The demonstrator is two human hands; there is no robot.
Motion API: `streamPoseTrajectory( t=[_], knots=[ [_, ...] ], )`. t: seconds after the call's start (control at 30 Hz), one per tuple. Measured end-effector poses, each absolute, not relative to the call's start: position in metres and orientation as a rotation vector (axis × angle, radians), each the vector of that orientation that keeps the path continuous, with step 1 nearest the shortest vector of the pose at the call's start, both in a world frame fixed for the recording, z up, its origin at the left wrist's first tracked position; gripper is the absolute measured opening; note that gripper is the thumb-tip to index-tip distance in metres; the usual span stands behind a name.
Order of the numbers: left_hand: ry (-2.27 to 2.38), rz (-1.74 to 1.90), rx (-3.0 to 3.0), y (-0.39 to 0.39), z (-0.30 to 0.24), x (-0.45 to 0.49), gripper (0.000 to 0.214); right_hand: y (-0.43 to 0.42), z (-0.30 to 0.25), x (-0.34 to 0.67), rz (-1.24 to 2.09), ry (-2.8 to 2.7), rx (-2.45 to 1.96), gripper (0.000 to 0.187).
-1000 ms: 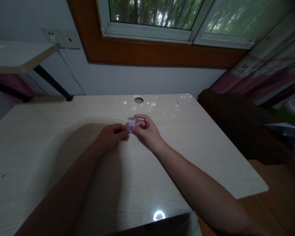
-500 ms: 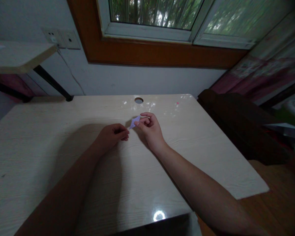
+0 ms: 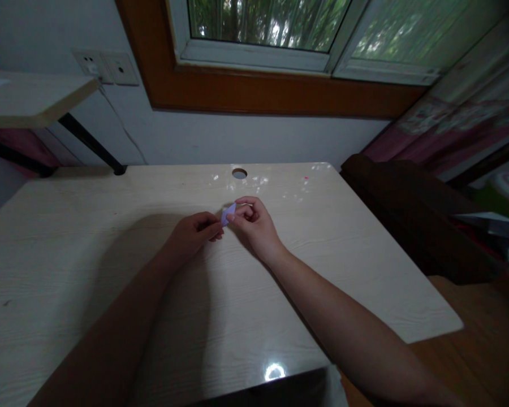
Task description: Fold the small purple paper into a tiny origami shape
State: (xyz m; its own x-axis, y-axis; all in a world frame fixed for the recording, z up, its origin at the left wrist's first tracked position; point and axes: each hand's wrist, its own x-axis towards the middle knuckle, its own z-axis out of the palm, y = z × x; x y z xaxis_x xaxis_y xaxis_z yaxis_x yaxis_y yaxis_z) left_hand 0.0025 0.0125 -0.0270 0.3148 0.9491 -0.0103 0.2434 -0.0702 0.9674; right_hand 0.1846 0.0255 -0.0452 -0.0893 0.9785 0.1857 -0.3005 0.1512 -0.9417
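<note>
A small folded piece of purple paper (image 3: 228, 214) is held just above the desk, between my two hands. My right hand (image 3: 258, 226) pinches its right side, thumb in front and index finger at the upper tip. The lower left edge meets the thumb and fingertips of my left hand (image 3: 200, 230), which are closed on it. Fingers cover parts of the paper, so its full folded shape cannot be made out.
The pale wooden desk (image 3: 348, 271) has a round cable hole (image 3: 240, 173) near its back edge. A raised shelf (image 3: 38, 102) on black legs stands at the left. Something dark (image 3: 275, 391) lies at the near edge. Dark wooden furniture (image 3: 407, 215) is to the right.
My right hand has shifted slightly left with the paper, bringing it into my left fingertips. The paper's visible outline has gone from a pointed diamond to a narrower shape.
</note>
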Motion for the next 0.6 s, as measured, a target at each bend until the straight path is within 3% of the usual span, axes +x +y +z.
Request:
streamPoseTrajectory(
  t=[0.37,0.6],
  knots=[
    [1.186,0.925,1.484,0.0119,-0.0252,0.0044,0.023,0.0224,-0.0434,0.1850,1.320,-1.172,-0.791,0.035],
    [1.198,0.893,1.572,0.0139,-0.0321,0.0019,0.025,0.0237,-0.0488,0.1825,1.307,-1.245,-0.802,0.043]
  ],
)
